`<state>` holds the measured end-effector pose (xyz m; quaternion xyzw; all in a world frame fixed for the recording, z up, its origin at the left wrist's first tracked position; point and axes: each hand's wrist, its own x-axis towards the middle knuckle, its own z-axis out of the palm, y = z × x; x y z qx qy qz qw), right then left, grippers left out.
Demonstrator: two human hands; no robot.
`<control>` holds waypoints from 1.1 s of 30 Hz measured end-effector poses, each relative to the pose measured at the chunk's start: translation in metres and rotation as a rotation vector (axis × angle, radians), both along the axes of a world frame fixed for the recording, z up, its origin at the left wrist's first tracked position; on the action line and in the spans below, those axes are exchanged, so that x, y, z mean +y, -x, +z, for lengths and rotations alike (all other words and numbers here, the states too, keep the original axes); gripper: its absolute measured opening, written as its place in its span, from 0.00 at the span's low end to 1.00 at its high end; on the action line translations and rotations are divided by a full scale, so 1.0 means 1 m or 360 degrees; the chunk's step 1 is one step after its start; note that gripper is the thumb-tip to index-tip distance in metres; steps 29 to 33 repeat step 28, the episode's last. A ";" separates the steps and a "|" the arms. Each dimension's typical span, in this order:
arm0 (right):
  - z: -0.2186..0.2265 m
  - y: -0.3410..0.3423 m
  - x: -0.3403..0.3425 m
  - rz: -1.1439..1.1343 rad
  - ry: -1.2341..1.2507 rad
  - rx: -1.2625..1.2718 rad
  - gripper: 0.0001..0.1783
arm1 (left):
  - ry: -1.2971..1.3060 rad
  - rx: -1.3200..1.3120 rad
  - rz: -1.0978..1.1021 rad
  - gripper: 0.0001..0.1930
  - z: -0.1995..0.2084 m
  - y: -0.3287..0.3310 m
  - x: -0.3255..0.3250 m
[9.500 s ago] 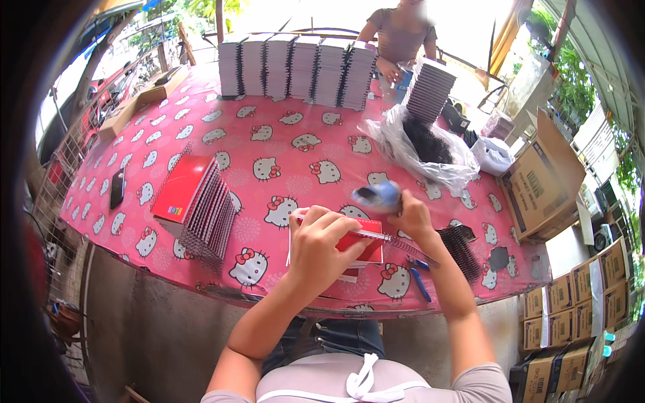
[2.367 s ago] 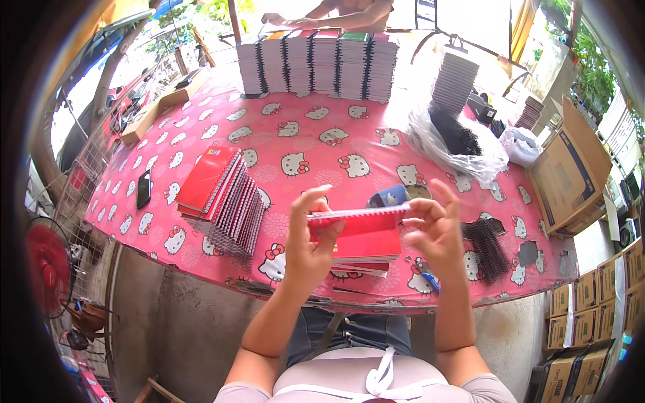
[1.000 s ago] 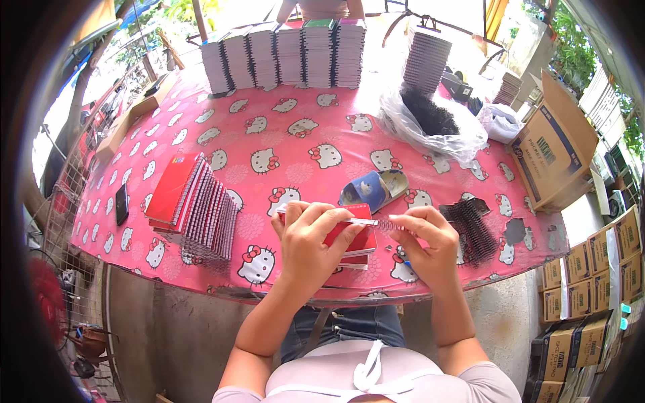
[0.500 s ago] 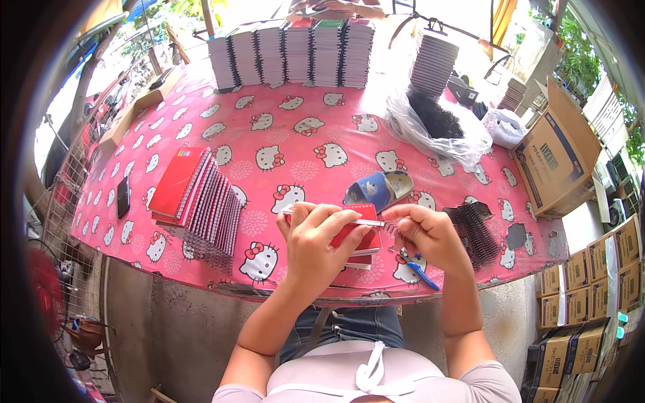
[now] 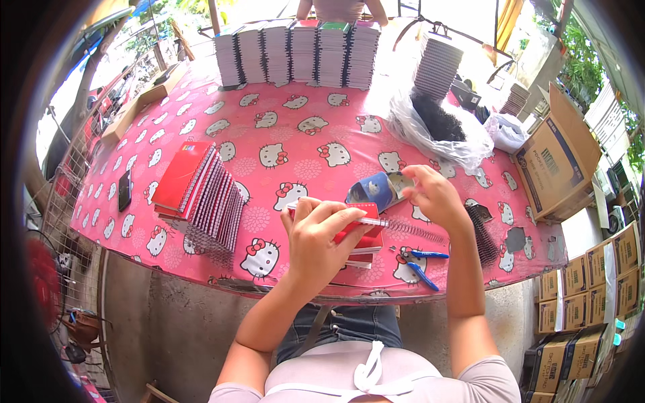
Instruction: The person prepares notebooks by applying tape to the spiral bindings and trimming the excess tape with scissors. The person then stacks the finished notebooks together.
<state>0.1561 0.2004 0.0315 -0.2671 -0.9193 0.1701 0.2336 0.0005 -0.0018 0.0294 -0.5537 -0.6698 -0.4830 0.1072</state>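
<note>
My left hand (image 5: 322,232) is closed on a small red notebook (image 5: 361,209), thumb in front and fingers over the top. A thin metal spiral coil (image 5: 413,230) sticks out from the notebook's bound edge toward the right, its free end beneath my right forearm. My right hand (image 5: 433,196) is raised above and right of the coil, fingers apart and nothing visible in them. Behind the notebook lies a blue, patterned pouch-like container (image 5: 375,191). More red notebooks (image 5: 363,258) lie under the held one. Blue-handled pliers (image 5: 422,264) rest open just right of them.
A stack of red spiral notebooks (image 5: 201,195) stands left, beside a phone (image 5: 125,191). Dark coils (image 5: 482,235) lie right; a plastic bag (image 5: 437,127) holds more. Tall notebook stacks (image 5: 299,57) line the back, near a person (image 5: 341,9). A carton (image 5: 557,158) stands far right.
My right hand has let go of the coil and moved up and away. The coil now extends freely to the right. My left hand keeps its grip on the notebook.
</note>
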 end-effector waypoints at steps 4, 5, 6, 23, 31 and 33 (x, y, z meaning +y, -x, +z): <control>-0.096 0.001 0.052 0.0072 -0.0250 -0.0085 0.32 | -0.0083 0.0154 -0.0047 0.13 0.002 -0.002 0.019; -0.103 0.002 0.053 0.0002 -0.0168 -0.0081 0.32 | -0.0047 0.0121 -0.0030 0.14 0.001 -0.003 0.021; -0.107 0.001 0.056 -0.0073 -0.0088 -0.0077 0.33 | -0.0014 0.0087 -0.0017 0.15 0.001 -0.005 0.024; 0.013 -0.008 0.017 0.0378 0.0707 0.0306 0.17 | 0.0098 -0.0039 -0.0032 0.17 0.003 0.011 0.019; -0.011 0.003 0.023 0.0398 0.0409 0.0150 0.28 | 0.0207 -0.0198 -0.0127 0.26 0.007 0.009 0.011; -0.011 0.003 0.023 0.0398 0.0409 0.0150 0.28 | 0.0207 -0.0198 -0.0127 0.26 0.007 0.009 0.011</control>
